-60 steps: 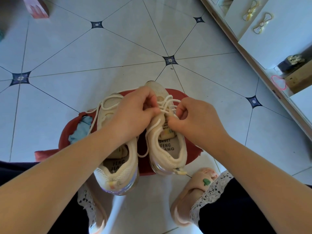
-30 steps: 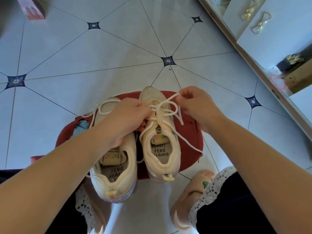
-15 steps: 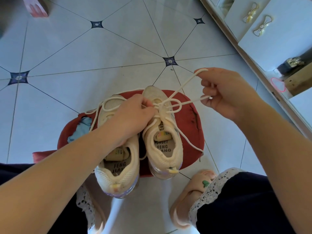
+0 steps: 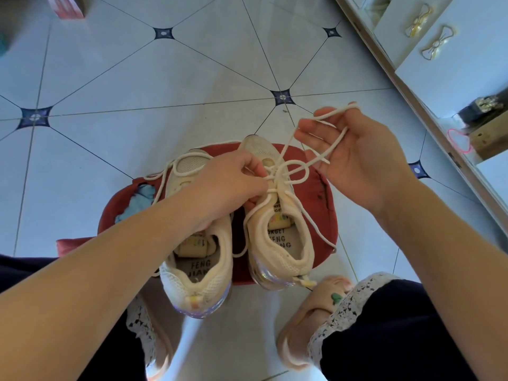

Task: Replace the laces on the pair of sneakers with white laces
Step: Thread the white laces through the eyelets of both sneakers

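Pinching the crossing of the cream-white lace [image 4: 287, 179] with my left hand [image 4: 228, 185], I keep my fingers [image 4: 254, 167] curled tight on it, right over the tongue of the right sneaker [image 4: 280, 243]. My right hand [image 4: 357, 163] is lifted up and to the right of the shoe, palm towards me, its fingers [image 4: 313, 126] loosely spread and nearly straight; the lace runs taut from the eyelets up across them and loops over the topmost one, so it hangs on them rather than being squeezed. One free end of that lace trails down the outer side of the right sneaker onto the red stool [image 4: 319, 204]. Both sneakers stand side by side on the stool, heels towards me, and the left sneaker [image 4: 198, 259] lies partly under my left wrist with its own lace [image 4: 165, 176] slack round the toe. A blue cloth [image 4: 137, 199] sits on the stool's left edge. My pink slippers [image 4: 308, 312] rest on the tiled floor [image 4: 165, 105] just below, and a white cabinet [image 4: 453, 64] with bow-shaped handles stands at the right.
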`<act>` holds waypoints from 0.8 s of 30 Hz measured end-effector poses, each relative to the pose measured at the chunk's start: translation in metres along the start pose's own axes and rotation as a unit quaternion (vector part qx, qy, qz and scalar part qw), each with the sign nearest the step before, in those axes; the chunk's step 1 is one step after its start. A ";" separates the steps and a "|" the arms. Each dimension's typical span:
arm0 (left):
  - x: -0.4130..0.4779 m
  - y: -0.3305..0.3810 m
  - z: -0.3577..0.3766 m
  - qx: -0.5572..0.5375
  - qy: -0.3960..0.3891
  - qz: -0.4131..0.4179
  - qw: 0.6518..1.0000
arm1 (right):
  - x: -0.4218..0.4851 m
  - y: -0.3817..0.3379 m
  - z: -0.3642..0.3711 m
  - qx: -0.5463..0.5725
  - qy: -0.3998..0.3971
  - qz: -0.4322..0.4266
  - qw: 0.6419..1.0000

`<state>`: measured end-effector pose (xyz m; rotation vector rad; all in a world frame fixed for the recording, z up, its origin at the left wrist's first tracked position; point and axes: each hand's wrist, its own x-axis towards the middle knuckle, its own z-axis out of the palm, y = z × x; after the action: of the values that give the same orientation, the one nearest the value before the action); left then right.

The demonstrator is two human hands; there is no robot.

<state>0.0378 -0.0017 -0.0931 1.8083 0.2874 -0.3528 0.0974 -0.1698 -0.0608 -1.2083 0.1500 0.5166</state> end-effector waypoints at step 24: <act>0.003 -0.006 0.005 -0.060 0.042 -0.009 0.997 | -0.026 0.045 0.018 -0.691 0.061 -0.161 0.702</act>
<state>0.0377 -0.0051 -0.1011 1.7066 0.3763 -0.2662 0.0511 -0.1494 -0.0831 -2.6961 -0.4442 0.1539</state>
